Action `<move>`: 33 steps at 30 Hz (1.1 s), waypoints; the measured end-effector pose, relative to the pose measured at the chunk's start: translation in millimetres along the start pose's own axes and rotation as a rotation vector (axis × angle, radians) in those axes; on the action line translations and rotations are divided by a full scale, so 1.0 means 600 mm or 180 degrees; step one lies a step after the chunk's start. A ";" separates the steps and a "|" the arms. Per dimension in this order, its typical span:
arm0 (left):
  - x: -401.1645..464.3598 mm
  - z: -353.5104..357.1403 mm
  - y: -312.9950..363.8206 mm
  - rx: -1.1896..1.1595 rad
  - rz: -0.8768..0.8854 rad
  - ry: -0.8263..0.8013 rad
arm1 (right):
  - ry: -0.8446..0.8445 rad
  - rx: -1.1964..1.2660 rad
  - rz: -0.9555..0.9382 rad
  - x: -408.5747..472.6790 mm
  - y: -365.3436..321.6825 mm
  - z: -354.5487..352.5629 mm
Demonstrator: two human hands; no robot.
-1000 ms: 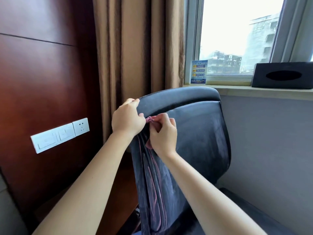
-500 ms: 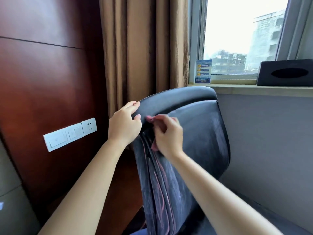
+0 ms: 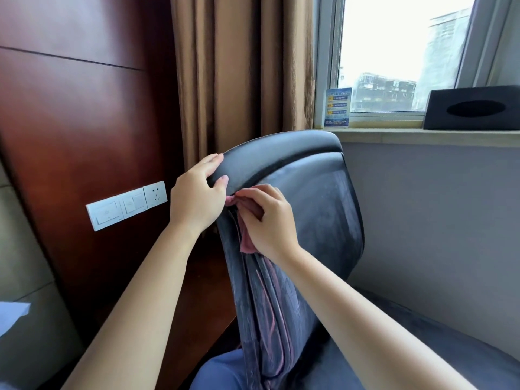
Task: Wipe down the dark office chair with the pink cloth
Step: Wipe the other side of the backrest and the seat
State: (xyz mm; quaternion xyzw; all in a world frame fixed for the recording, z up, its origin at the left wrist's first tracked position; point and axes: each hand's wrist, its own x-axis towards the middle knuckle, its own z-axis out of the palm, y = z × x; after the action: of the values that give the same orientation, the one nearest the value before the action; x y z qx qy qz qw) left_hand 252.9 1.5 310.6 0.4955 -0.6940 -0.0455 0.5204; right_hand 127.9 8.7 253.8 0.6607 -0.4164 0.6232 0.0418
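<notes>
room: dark red-brown wood panel wall (image 3: 70, 130) left of the left hand, white switch and socket plate (image 3: 126, 204) on it; tan curtain (image 3: 242, 68) above and behind both hands; window (image 3: 394, 52) up and right, city buildings outside
sill: sill (image 3: 422, 135) above right of the right hand, blue card (image 3: 338, 107) and black tissue box (image 3: 472, 107) on it
wall: grey wall (image 3: 439, 220) right of the right hand
chair: dark office chair (image 3: 318, 209) backrest directly under both hands, mesh front facing right, seat lower right
left hand: left hand (image 3: 194, 198) curled over top-left edge of backrest, thumb on front, gripping it
right hand: right hand (image 3: 270, 220) just right of left, fingers bent, pinching pink cloth (image 3: 247, 220) against backrest edge
cloth: bunched between the two hands, mostly under right palm
</notes>
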 end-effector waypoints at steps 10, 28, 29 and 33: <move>-0.032 -0.014 0.005 -0.0247 -0.0050 0.0138 | -0.0227 0.0038 -0.0190 -0.022 -0.017 -0.015; -0.081 -0.007 -0.009 -0.0706 -0.0155 0.0153 | -0.0530 -0.0295 -0.0524 -0.105 0.005 -0.071; -0.088 -0.005 -0.008 -0.0712 -0.0178 0.0177 | -0.0510 -0.0311 -0.0533 -0.112 0.006 -0.074; -0.108 0.003 -0.007 -0.0858 -0.0255 0.0200 | -0.0303 -0.0210 -0.0457 -0.065 -0.018 -0.061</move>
State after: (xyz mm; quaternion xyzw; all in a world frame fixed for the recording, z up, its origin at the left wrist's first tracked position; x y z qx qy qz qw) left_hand 252.4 46.0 263.6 0.4495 -0.6446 -0.1435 0.6015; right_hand 110.5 56.2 233.3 0.7160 -0.3899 0.5724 0.0883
